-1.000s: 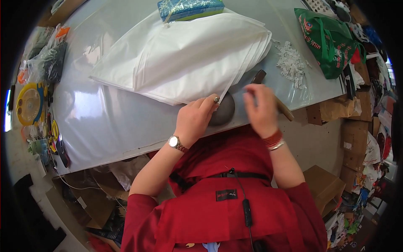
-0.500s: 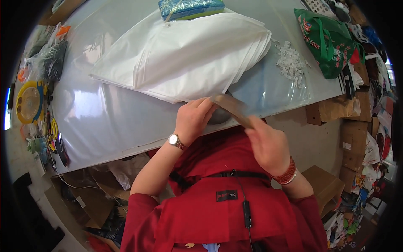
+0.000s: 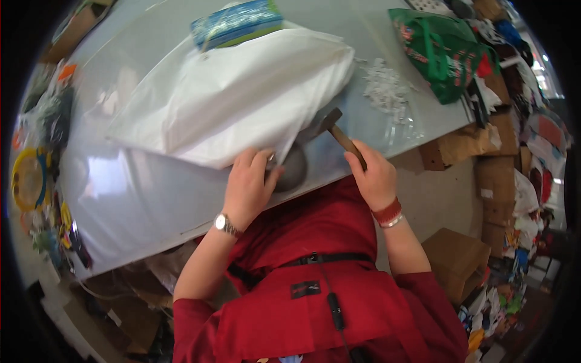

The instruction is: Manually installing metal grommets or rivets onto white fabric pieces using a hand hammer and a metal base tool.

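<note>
My right hand (image 3: 375,178) is wrapped round the wooden handle of a hammer (image 3: 345,140). The hammer's dark metal head is raised to the right of a round grey block (image 3: 293,171) at the table's near edge. My left hand (image 3: 245,189) grips the near corner of a white sheet (image 3: 236,91), which lies in several layers and partly over the block. A small shiny ring-like piece (image 3: 270,159) shows between its thumb and fingers; blur hides its exact form.
A blue-green packet (image 3: 237,25) lies on the sheet's far side. Loose small white pieces (image 3: 386,89) are heaped to the right, near a green bag (image 3: 445,54). At the left edge is a yellow round object (image 3: 31,179). Cardboard boxes (image 3: 457,263) stand at lower right.
The hammer has lifted away from my left hand to the right. My left hand has come off the block's top and is now at its left side, with the sheet's corner. The whole view has shifted.
</note>
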A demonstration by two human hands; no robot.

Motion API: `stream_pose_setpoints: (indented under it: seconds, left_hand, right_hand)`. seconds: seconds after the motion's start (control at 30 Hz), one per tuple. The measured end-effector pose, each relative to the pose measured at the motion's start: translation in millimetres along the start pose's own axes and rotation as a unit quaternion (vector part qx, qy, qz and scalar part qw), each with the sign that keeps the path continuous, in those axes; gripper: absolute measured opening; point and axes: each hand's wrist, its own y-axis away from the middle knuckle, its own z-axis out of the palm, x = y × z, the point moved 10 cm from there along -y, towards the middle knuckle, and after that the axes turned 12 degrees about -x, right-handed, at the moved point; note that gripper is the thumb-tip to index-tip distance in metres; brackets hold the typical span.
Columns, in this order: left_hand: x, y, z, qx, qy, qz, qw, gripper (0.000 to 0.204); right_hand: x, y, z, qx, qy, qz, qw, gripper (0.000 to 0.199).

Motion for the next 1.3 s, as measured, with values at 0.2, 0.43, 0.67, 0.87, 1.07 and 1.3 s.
stream_pose_setpoints:
  seconds: [0.2, 0.43, 0.67, 0.87, 1.07, 1.3]
  left_hand:
    - [-1.2, -98.8, -58.1, -0.205, 0.006, -0.111, 0.972, 0.022]
    - [-102.1, -181.1, -159.8, 0.056, -0.092, -0.129, 0.986, 0.031]
    - [-4.6, -96.1, -115.8, -0.016, -0.142, 0.024, 0.989, 0.031]
    - [-8.1, -15.5, -65.3, -0.047, -0.223, 0.095, 0.969, 0.024]
    - [-11.3, -36.0, -90.5, -0.08, -0.096, 0.065, 0.99, 0.022]
    - [18.8, 4.5, -52.3, -0.068, -0.148, 0.197, 0.967, 0.035]
  right_hand:
    - [93.1, -31.6, -39.8, 0.028, 0.029, 0.009, 0.999, 0.02]
    - [171.2, -61.5, -83.6, 0.078, 0.185, 0.03, 0.979, 0.018]
    - [151.1, -49.0, -70.5, 0.007, 0.02, 0.193, 0.981, 0.019]
    - [-31.6, -38.0, 7.7, -0.068, -0.249, -0.073, 0.963, 0.014]
    - [-91.3, -45.9, 36.3, -0.106, -0.272, -0.123, 0.948, 0.014]
    - [-132.4, -8.5, 39.0, -0.049, -0.18, -0.271, 0.944, 0.022]
